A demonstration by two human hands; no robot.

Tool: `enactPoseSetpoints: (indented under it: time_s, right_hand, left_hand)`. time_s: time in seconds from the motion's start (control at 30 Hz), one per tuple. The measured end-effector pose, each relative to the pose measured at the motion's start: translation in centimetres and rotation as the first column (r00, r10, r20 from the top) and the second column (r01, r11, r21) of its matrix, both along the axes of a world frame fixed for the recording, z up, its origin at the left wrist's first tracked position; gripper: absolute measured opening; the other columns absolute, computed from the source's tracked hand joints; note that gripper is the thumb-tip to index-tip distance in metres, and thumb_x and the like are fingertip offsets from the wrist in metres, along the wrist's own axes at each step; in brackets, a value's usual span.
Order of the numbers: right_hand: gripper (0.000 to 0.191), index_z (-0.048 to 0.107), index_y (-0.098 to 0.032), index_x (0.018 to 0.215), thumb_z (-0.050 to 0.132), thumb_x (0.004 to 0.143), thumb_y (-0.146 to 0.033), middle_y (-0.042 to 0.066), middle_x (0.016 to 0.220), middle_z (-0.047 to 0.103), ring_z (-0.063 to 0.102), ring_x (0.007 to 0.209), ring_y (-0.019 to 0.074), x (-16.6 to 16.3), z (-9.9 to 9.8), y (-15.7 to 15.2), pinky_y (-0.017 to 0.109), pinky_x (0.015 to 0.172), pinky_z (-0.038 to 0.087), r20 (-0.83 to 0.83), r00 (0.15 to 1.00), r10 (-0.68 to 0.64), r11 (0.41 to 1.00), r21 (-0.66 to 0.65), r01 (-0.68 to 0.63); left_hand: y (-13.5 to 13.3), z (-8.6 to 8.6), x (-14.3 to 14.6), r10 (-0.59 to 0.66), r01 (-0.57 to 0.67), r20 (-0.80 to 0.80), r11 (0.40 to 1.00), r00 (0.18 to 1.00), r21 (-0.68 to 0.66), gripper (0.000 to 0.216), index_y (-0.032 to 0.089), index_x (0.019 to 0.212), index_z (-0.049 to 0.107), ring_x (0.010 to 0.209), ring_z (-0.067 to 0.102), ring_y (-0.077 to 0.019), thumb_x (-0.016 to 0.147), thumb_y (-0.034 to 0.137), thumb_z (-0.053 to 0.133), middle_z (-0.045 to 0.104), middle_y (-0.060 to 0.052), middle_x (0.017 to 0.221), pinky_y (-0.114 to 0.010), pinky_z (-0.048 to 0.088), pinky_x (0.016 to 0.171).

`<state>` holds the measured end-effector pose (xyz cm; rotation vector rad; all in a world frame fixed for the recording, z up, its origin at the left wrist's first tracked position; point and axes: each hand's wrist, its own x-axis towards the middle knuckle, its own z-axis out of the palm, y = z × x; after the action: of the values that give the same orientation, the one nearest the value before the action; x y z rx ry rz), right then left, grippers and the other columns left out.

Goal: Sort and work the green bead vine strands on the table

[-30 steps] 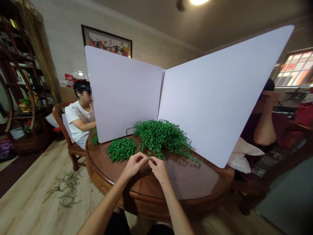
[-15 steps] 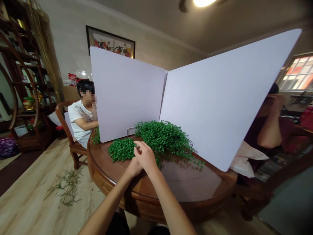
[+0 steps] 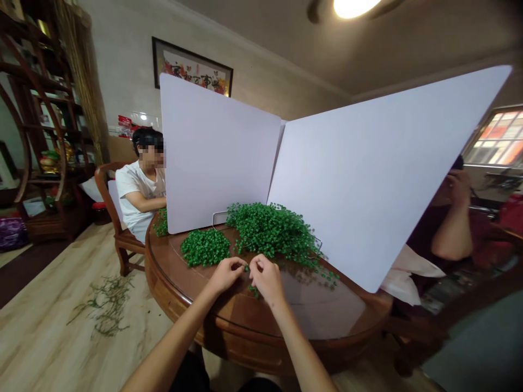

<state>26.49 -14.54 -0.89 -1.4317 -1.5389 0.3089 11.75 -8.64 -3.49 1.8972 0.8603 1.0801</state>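
My left hand (image 3: 226, 274) and my right hand (image 3: 267, 276) meet low over the table, thumbs and forefingers pinched, fingertips nearly touching. A thin green sprig (image 3: 254, 292) with small round heads hangs below my right fingers. A small green bit of it shows between the fingertips of both hands. Just beyond my left hand lies a small pile of loose green round heads (image 3: 205, 247). A larger heap of green sprigs (image 3: 273, 231) rests behind my hands, its thin stems trailing to the right.
Two tall white boards (image 3: 220, 158) stand in a V behind the heap, in wire stands. The round wooden table (image 3: 327, 310) has a glass top. Left, a person in a white shirt (image 3: 141, 190) sits; another person's arm (image 3: 453, 234) shows right. Stripped stems (image 3: 104, 307) litter the floor.
Both hands have come away from the small pile, moving right and nearer to me. They were overlapped and are now side by side, with a sprig between them.
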Motion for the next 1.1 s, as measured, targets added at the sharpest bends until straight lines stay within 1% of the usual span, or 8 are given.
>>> enactPoseSetpoints:
  time_s: [0.13, 0.23, 0.33, 0.5, 0.6, 0.73, 0.97, 1.1]
  right_hand:
    - [0.018, 0.071, -0.028, 0.074, 0.055, 0.081, -0.026, 0.001, 0.069, 0.071, 0.063, 0.060, 0.0178, -0.1, -1.2, -0.6, 0.024, 0.052, 0.036, 0.178, 0.976, -0.125, 0.990, -0.038, 0.133]
    - [0.019, 0.073, -0.029, 0.085, 0.055, 0.082, -0.026, 0.003, 0.087, 0.074, 0.066, 0.071, 0.0194, -0.7, -1.5, -0.6, 0.025, 0.056, 0.039, 0.193, 0.973, -0.123, 0.992, -0.009, 0.127]
    - [0.019, 0.072, -0.028, 0.094, 0.056, 0.084, -0.029, 0.004, 0.095, 0.073, 0.067, 0.076, 0.0194, -1.3, -1.7, -0.7, 0.025, 0.061, 0.042, 0.181, 0.978, -0.105, 0.994, -0.012, 0.109]
    - [0.019, 0.069, -0.024, 0.090, 0.050, 0.090, -0.025, 0.005, 0.092, 0.071, 0.065, 0.076, 0.0187, -1.6, -2.0, -0.9, 0.025, 0.061, 0.039, 0.303, 0.942, -0.143, 0.989, 0.013, 0.146]
    - [0.024, 0.068, -0.023, 0.096, 0.045, 0.092, -0.019, 0.006, 0.094, 0.070, 0.065, 0.078, 0.0188, -1.5, -2.0, -0.9, 0.025, 0.062, 0.038, 0.382, 0.918, -0.110, 0.994, 0.047, 0.099]
    - [0.023, 0.068, -0.023, 0.096, 0.046, 0.091, -0.018, 0.006, 0.092, 0.069, 0.064, 0.080, 0.0194, -1.4, -2.1, -1.2, 0.026, 0.064, 0.038, 0.439, 0.891, -0.116, 0.993, 0.048, 0.105]
    - [0.017, 0.070, -0.021, 0.086, 0.054, 0.085, -0.015, 0.004, 0.086, 0.070, 0.063, 0.084, 0.0191, -1.8, -1.9, -2.1, 0.025, 0.069, 0.039, 0.512, 0.842, -0.167, 0.985, 0.053, 0.164]
    - [0.017, 0.070, -0.021, 0.086, 0.054, 0.085, -0.015, 0.004, 0.085, 0.070, 0.063, 0.083, 0.0186, -2.0, -2.1, -2.0, 0.024, 0.070, 0.040, 0.487, 0.854, -0.186, 0.982, 0.075, 0.171]
  left_hand:
    - [0.0, 0.0, -0.1, 0.031, -0.031, 0.017, 0.999, 0.999, -0.035, 0.020, 0.015, 0.085, 0.071, 0.080, 0.065, -0.0190, 0.075, 0.022, 0.055, 0.073, -0.005, 0.083, -0.029, 0.049, 0.076]
    - [0.0, 0.2, -0.1, 0.011, -0.008, 0.048, 0.998, 0.999, -0.063, 0.020, 0.015, 0.086, 0.071, 0.076, 0.064, -0.0179, 0.077, 0.026, 0.056, 0.072, -0.004, 0.080, -0.028, 0.049, 0.073]
    - [-0.1, 0.3, -0.1, 0.010, -0.004, 0.077, 0.997, 0.997, -0.081, 0.022, 0.014, 0.082, 0.069, 0.067, 0.060, -0.0159, 0.080, 0.031, 0.056, 0.067, -0.003, 0.071, -0.026, 0.047, 0.067]
    - [-0.1, 0.0, 0.0, -0.002, 0.003, 0.032, 0.999, 0.999, -0.053, 0.028, 0.015, 0.069, 0.063, 0.064, 0.056, -0.0143, 0.083, 0.038, 0.056, 0.062, -0.001, 0.065, -0.024, 0.043, 0.064]
    - [0.1, -0.2, -0.1, 0.011, -0.010, 0.042, 0.999, 0.999, -0.032, 0.026, 0.015, 0.073, 0.062, 0.066, 0.056, -0.0141, 0.083, 0.038, 0.057, 0.062, -0.001, 0.069, -0.023, 0.043, 0.064]
    - [0.1, -0.3, -0.2, -0.030, 0.029, 0.022, 1.000, 0.999, 0.003, 0.020, 0.015, 0.082, 0.063, 0.070, 0.058, -0.0151, 0.080, 0.034, 0.060, 0.064, -0.002, 0.076, -0.024, 0.045, 0.067]
    - [-0.5, 0.2, -0.2, -0.039, 0.043, -0.103, 0.998, 0.994, 0.039, 0.008, 0.015, 0.076, 0.061, 0.071, 0.057, -0.0147, 0.074, 0.021, 0.057, 0.063, -0.001, 0.074, -0.024, 0.044, 0.070]
    - [-0.2, 0.2, -0.3, -0.072, 0.072, -0.067, 0.997, 0.995, 0.004, 0.007, 0.015, 0.077, 0.059, 0.070, 0.055, -0.0136, 0.072, 0.019, 0.057, 0.060, 0.000, 0.073, -0.023, 0.043, 0.068]
